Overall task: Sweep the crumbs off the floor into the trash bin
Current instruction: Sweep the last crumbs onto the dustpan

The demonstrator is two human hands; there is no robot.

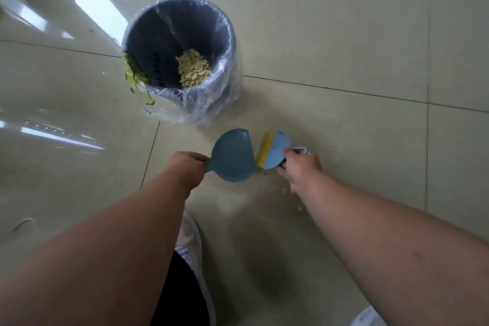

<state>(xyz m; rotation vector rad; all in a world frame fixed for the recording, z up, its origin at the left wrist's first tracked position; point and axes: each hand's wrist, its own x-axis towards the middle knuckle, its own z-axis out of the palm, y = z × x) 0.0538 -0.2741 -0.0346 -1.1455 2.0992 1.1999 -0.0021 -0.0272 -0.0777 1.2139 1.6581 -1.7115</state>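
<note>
Gripping the handle of the small blue dustpan (234, 157) in the left hand (186, 169), fingers curled round the stub, pan tilted with its open lip facing right. Pinching the looped handle of the blue hand brush (275, 151) in the right hand (300, 171), fingers wrapped tight, yellow bristles (265, 149) touching the pan's lip. Working just beside the blue trash bin (225, 32), lined with a clear plastic bag (225, 103) and standing on the pale tiled floor (344, 47).

Judging the job as mostly finished: showing already a sizeable heap of pale crumbs in the bin (194, 67), at the bottom. Leaving only a few stray crumbs on the floor (285, 190), scattered just below the right hand and a little nearer the feet. Not telling whether the pan is carrying anything, its inside looking bare from here. Remaining, by this reckoning: brushing those last bits into the pan, lifting it over the bin's rim, tipping it out.
</note>
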